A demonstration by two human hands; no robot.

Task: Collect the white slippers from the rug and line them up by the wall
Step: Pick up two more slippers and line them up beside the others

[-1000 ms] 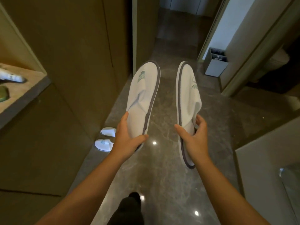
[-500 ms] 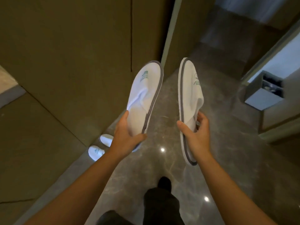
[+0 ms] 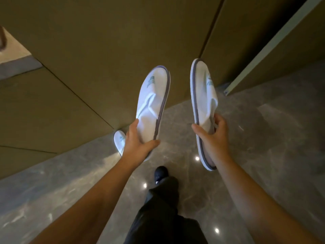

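My left hand (image 3: 138, 141) grips the heel end of a white slipper (image 3: 152, 99) with a grey edge and a green logo, its toe pointing up and away. In my right hand (image 3: 212, 138) is a second white slipper (image 3: 204, 95), held on its side by the heel half. Both hang above the floor in front of the brown wall (image 3: 105, 50). On the floor at the wall's foot lies another white slipper (image 3: 120, 140), partly hidden behind my left hand. The rug is not in view.
Glossy grey marble floor (image 3: 263, 155) runs under me and to the right. My dark trouser leg and black shoe (image 3: 161, 173) are stepping forward below the hands. A pale door frame (image 3: 274, 44) stands at the upper right. A counter edge (image 3: 15, 66) juts in at the left.
I have walked closer to the wall and turned left. The slippers on the floor have come nearer, and only one now shows behind my left hand. The grey bin has left the view.
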